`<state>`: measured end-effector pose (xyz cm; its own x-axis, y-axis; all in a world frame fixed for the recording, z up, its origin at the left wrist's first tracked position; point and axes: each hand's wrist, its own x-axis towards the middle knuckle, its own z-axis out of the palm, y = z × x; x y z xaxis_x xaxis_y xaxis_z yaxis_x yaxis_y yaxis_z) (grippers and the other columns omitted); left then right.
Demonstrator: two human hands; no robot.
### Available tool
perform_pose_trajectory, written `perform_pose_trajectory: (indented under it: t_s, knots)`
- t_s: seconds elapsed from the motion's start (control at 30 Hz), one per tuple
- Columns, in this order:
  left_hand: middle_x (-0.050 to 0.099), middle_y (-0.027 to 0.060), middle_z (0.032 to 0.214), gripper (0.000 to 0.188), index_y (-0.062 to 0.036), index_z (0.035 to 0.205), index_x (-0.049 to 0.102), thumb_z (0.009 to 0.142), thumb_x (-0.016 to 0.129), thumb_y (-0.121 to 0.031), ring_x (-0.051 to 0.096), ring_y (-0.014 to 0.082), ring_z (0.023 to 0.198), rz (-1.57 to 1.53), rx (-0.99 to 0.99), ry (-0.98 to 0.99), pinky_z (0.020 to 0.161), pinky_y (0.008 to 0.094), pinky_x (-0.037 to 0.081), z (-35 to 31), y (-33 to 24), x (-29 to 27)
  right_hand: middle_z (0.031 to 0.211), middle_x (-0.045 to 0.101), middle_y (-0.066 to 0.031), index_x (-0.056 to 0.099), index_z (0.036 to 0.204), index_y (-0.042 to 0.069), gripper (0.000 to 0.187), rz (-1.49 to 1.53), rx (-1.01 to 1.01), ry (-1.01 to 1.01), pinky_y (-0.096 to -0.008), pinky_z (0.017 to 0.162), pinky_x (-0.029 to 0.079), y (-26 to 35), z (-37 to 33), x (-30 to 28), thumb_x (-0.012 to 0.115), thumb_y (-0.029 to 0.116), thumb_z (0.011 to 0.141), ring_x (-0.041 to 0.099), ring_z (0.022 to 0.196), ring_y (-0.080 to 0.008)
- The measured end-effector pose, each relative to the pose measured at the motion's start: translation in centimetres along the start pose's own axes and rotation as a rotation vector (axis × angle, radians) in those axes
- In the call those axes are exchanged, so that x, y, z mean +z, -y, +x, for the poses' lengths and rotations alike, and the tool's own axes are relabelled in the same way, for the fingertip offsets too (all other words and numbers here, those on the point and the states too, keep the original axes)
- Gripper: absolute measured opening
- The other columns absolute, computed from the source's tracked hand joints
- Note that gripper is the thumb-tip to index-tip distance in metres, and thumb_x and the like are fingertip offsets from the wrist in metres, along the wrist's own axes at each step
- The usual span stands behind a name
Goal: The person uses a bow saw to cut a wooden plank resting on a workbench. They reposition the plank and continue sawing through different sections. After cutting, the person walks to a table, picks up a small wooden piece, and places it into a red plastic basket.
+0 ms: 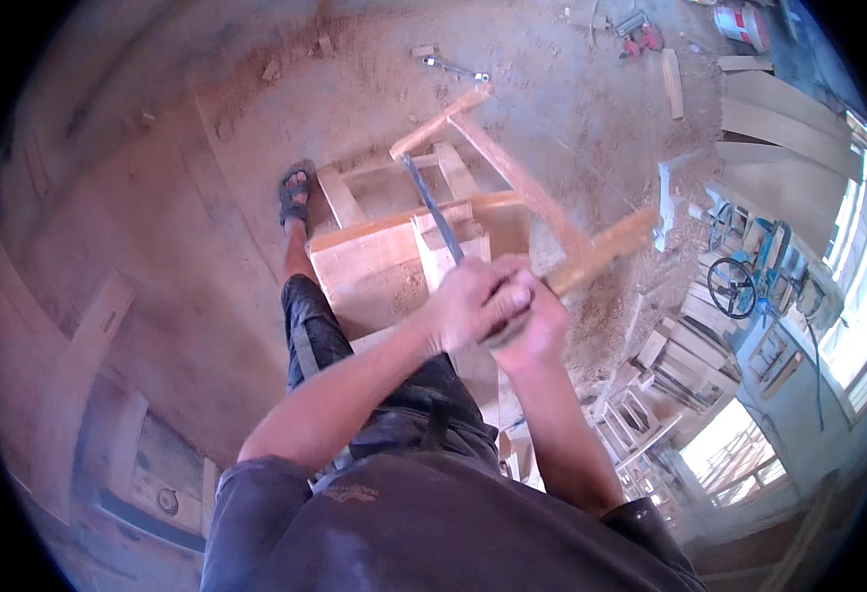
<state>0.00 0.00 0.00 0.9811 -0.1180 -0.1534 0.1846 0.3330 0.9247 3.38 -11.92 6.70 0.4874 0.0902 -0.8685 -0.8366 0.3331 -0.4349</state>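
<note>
My left hand (pixel 475 298) and my right hand (pixel 540 324) are closed and pressed together in front of my waist. A long, narrow, dark metal bar (pixel 431 205), perhaps a file, runs forward and left from my left hand. A wooden frame of two end bars joined by a stretcher (pixel 517 183) slants over the work. Its nearer bar (pixel 606 252) ends at my right hand, which appears wrapped around it. Below the frame stands a low wooden stool or bench (pixel 379 261), with my left leg beside it. The overlapping fingers hide the exact grips.
A double-ended wrench (pixel 456 68) lies on the dusty floor ahead. A bucket (pixel 741 28) and a red tool (pixel 642 40) are at the far right. Blue machinery with a handwheel (pixel 731 287) stands right, near stacked boards (pixel 685 360). Long planks (pixel 83 385) lean at left.
</note>
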Motion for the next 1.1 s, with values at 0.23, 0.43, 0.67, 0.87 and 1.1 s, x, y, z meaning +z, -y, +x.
perform_pose_trajectory:
  t_s: [0.23,0.43,0.67,0.87,1.1]
  knots:
    - [0.062,0.0149,0.095,0.041,-0.0111,0.107,0.061,0.096,0.045,-0.047,0.060,0.0347,0.090,-0.047,0.078,-0.017,0.087,0.0440,0.040,-5.5,-9.6,8.9,0.065,0.049,0.0009,0.053,0.085,0.009,0.025,-0.266,0.110,0.041,-0.0275,0.048,0.035,6.8,-15.0,1.4,0.053,0.032,0.095,0.044,0.054,-0.0100]
    - [0.055,0.0082,0.073,0.039,-0.0061,0.095,0.058,0.094,0.044,-0.042,0.057,0.0201,0.067,0.014,0.089,-0.076,0.064,0.0323,0.044,-0.6,-0.8,0.6,0.062,0.049,0.0008,0.055,0.085,0.008,0.024,-0.325,0.016,-0.019,-0.0251,0.049,0.035,0.3,0.2,0.8,0.052,0.029,0.095,0.044,0.053,-0.0095]
    - [0.057,0.0096,0.079,0.027,-0.0073,0.101,0.061,0.087,0.050,-0.028,0.055,0.0317,0.072,0.030,0.189,-0.121,0.072,0.0441,0.041,-3.8,-4.9,3.8,0.063,0.052,-0.0013,0.061,0.090,0.005,0.010,-0.305,0.097,-0.038,-0.0240,0.046,0.036,2.8,-8.3,0.5,0.061,0.015,0.093,0.050,0.052,-0.0092]
    - [0.058,0.0102,0.077,0.035,-0.0074,0.103,0.062,0.078,0.053,-0.030,0.057,0.0316,0.077,0.080,0.142,-0.014,0.080,0.0439,0.040,-2.8,-4.1,2.7,0.066,0.052,0.0001,0.059,0.097,0.003,0.019,-0.546,0.030,-0.169,-0.0244,0.051,0.040,1.9,-6.9,2.9,0.057,0.022,0.094,0.051,0.058,-0.0090]
    - [0.060,0.0067,0.070,0.036,-0.0025,0.104,0.063,0.091,0.045,-0.030,0.061,0.0295,0.070,-0.326,-0.237,0.033,0.072,0.0405,0.047,-1.6,0.8,0.6,0.066,0.057,0.0002,0.064,0.096,0.001,0.015,-0.433,0.097,0.120,-0.0233,0.050,0.042,2.1,-0.5,2.4,0.059,0.016,0.094,0.054,0.055,-0.0085]
